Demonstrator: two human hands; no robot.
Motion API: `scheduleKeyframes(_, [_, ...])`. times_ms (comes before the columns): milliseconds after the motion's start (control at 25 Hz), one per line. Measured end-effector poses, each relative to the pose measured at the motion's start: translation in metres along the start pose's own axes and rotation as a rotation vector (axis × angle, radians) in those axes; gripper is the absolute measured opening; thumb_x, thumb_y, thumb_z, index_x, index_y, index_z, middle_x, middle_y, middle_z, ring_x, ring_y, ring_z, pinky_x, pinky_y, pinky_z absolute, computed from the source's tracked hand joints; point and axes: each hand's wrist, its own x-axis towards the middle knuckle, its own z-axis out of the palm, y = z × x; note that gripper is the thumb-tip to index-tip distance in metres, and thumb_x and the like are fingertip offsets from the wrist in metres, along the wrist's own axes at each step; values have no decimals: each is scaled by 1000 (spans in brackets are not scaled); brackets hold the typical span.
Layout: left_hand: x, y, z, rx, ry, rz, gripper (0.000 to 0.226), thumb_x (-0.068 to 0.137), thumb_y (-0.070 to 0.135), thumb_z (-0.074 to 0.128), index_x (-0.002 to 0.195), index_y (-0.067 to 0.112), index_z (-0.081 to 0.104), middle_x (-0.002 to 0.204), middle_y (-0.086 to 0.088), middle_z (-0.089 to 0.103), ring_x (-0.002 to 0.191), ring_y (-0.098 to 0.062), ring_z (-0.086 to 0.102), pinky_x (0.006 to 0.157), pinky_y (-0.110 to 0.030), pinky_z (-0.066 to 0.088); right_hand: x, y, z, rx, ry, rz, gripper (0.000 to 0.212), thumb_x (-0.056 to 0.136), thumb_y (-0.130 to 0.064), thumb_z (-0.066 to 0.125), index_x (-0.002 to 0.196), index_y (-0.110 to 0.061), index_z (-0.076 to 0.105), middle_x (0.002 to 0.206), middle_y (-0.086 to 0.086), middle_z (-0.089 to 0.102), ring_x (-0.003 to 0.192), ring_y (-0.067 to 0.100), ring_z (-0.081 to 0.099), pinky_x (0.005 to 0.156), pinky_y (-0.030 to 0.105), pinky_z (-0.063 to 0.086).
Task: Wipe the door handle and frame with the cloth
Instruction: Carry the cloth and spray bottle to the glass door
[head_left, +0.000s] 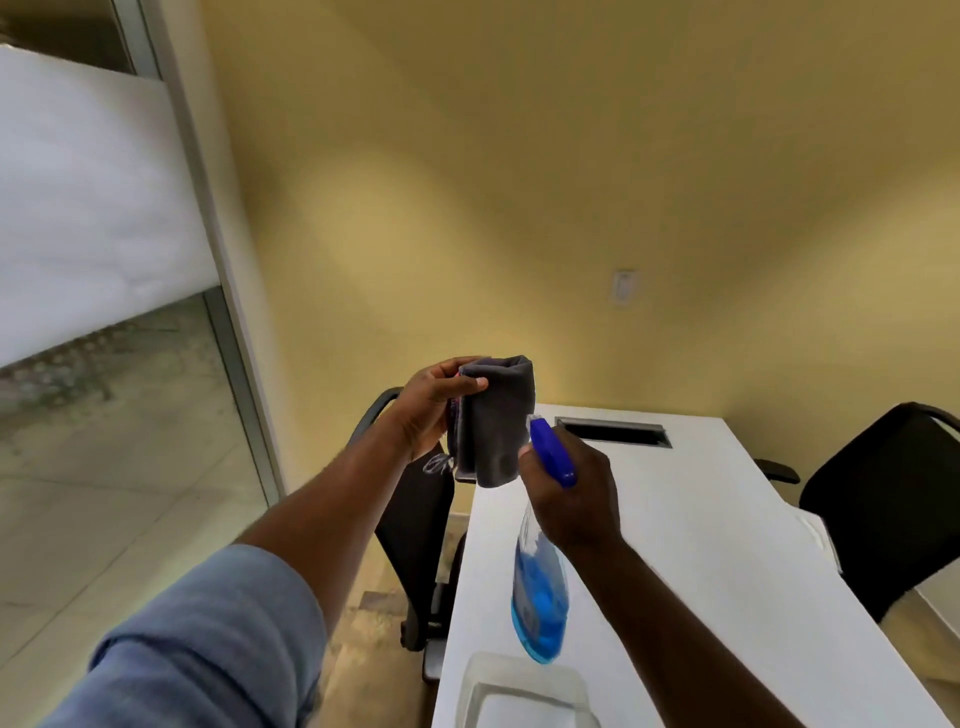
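Note:
My left hand (428, 410) holds a folded dark grey cloth (496, 421) upright at chest height, thumb on its front. My right hand (571, 499) grips the neck of a clear spray bottle (540, 597) with blue liquid, its blue trigger head (550, 452) aimed at the cloth from just to the right. A grey metal frame (228, 312) of a glass partition runs down the left side. No door handle is in view.
A white table (701, 519) with a cable slot (613, 431) lies below my hands. A clear plastic container (524, 691) sits at its near edge. Black chairs stand at the left (415, 519) and right (883, 493) of the table. A yellow wall stands behind.

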Motion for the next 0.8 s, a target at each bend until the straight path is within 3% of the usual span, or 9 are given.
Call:
scheduleKeyframes(120, [2,31,10,6,-10,41,38,87,10,73,125,11,72,107,-8,78,97,-23,73,75,-33,62,15,-22,-4,-38,-42,-4,16,89,-36,66,81,-26,57,61,-8,55,56,14,56,56,23,49])
scheduleKeyframes(240, [3,53,14,32,3,69,24,96,14,68,119,15,73,103,-5,79,98,-26,71,70,-31,61,21,-45,-10,-63,-29,-37,21,85,-46,62,73,-31,52,54,-15,53,60,8,60,54,19,46])
scheduleKeyframes(320, [3,62,15,41,11,80,20,98,16,67,116,17,74,102,-5,79,99,-26,71,71,-31,61,25,-61,-13,-57,-22,-56,22,80,-51,56,70,-32,50,53,-14,52,64,1,60,53,15,42])
scheduleKeyframes(600, [4,69,15,51,24,99,18,103,20,59,116,17,72,104,-5,77,100,-26,69,74,-32,59,35,-87,-24,-56,-35,-70,25,80,-50,52,69,-29,53,55,-10,53,53,11,56,54,17,43])
scheduleKeyframes(800, [5,69,13,46,36,112,20,103,19,59,117,17,72,103,-4,78,102,-27,69,77,-34,60,37,-93,-22,-138,-35,-82,32,79,-52,51,88,-22,58,65,-7,55,59,13,56,60,22,48])
